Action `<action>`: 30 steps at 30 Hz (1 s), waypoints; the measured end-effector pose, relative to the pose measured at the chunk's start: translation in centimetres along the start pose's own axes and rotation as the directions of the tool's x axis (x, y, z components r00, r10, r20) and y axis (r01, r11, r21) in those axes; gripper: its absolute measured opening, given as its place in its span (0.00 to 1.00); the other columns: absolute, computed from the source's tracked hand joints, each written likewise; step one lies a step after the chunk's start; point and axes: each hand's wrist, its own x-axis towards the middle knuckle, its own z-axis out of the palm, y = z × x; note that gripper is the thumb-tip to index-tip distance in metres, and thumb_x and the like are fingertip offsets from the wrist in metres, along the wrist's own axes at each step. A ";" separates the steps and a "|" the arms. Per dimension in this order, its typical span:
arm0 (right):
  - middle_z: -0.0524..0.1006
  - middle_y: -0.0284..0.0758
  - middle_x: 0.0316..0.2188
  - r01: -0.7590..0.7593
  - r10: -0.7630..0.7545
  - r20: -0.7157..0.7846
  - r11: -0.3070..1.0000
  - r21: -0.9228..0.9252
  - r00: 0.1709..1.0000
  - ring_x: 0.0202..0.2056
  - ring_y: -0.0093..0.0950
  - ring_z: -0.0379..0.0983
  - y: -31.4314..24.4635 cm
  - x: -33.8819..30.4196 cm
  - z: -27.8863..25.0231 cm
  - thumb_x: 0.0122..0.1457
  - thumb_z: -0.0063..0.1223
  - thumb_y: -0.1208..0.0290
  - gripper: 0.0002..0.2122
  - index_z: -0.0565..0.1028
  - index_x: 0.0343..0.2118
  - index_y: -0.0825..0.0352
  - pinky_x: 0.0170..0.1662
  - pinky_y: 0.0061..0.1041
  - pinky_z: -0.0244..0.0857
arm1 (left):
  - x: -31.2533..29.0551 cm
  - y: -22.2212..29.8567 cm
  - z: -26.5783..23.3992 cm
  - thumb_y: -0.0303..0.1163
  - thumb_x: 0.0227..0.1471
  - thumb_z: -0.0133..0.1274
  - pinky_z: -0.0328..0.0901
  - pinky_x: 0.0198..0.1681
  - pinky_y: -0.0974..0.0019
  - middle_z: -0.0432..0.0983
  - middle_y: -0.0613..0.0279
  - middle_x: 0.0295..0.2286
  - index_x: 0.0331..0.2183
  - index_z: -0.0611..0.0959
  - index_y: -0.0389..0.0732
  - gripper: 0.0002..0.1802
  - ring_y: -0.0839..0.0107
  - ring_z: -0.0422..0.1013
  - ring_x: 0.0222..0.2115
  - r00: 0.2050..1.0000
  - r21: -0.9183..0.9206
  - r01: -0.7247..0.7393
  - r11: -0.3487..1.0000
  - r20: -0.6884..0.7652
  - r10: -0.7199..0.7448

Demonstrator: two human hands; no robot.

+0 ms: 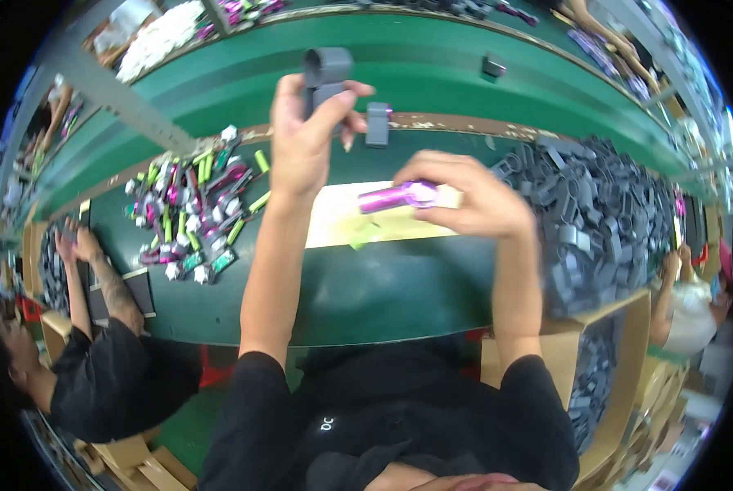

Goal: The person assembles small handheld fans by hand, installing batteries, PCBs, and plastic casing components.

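My left hand [302,151] is raised above the far part of the green table and closed round a grey plastic housing [330,64] with a ring-shaped top. In my right hand [489,196], pinched between thumb and fingers, is a shiny purple tube-like part [383,199] with a whitish round end, slightly blurred. It hovers over a pale yellow sheet [327,221]. A small lime-green piece [366,235] lies on that sheet, its kind unclear. Just right of my left hand, another grey housing [377,125] rests near the table's far edge.
Left on the table is a heap of purple parts, lime-green cylinders and small circuit boards [190,209]. Many grey housings [604,213] are piled at right, above a cardboard box [628,368]. A green conveyor belt [432,86] runs beyond, carrying a dark piece [493,65]. A co-worker [104,360] sits at left.
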 end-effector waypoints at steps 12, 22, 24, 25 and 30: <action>0.76 0.34 0.46 -0.002 0.167 -0.493 0.948 0.318 0.854 0.46 0.21 0.71 0.6 0.8 -3.4 0.53 0.65 0.82 0.22 0.74 0.53 0.72 0.52 0.22 0.65 | -0.6 -1.5 2.6 0.53 0.66 0.42 0.69 0.41 0.60 0.74 0.59 0.36 0.54 0.70 0.40 0.27 0.68 0.73 0.34 0.915 -0.160 0.371 0.915 0.230 -0.330; 0.77 0.31 0.44 -0.090 0.228 -0.483 0.952 0.292 0.845 0.43 0.19 0.71 2.3 0.0 -4.4 0.55 0.62 0.84 0.19 0.75 0.51 0.72 0.51 0.21 0.65 | -0.6 -2.8 2.5 0.29 0.59 0.48 0.71 0.40 0.60 0.74 0.49 0.44 0.59 0.64 0.36 0.28 0.61 0.75 0.36 0.900 -0.195 0.408 0.892 0.248 -0.358; 0.77 0.31 0.44 -0.011 0.140 -0.472 0.964 0.266 0.871 0.43 0.19 0.71 2.4 0.1 -4.4 0.54 0.61 0.85 0.19 0.75 0.50 0.72 0.50 0.20 0.65 | -0.7 -2.9 2.5 0.29 0.58 0.49 0.71 0.40 0.60 0.74 0.49 0.44 0.59 0.64 0.36 0.28 0.61 0.75 0.36 0.890 -0.211 0.430 0.878 0.260 -0.374; 0.77 0.31 0.44 -0.013 0.144 -0.473 0.963 0.269 0.869 0.43 0.19 0.71 2.3 0.1 -4.4 0.54 0.61 0.85 0.19 0.75 0.50 0.72 0.50 0.20 0.65 | -0.7 -3.0 2.4 0.29 0.58 0.49 0.70 0.40 0.61 0.74 0.50 0.44 0.59 0.64 0.37 0.28 0.61 0.74 0.36 0.882 -0.257 0.455 0.852 0.259 -0.393; 0.75 0.39 0.51 -0.009 0.098 -0.390 0.975 0.224 0.916 0.50 0.25 0.72 2.5 0.2 -4.5 0.56 0.59 0.87 0.22 0.71 0.54 0.76 0.56 0.24 0.64 | -0.8 -3.4 2.4 0.28 0.57 0.49 0.69 0.37 0.62 0.74 0.50 0.43 0.59 0.65 0.37 0.28 0.60 0.73 0.36 0.869 -0.283 0.483 0.829 0.269 -0.414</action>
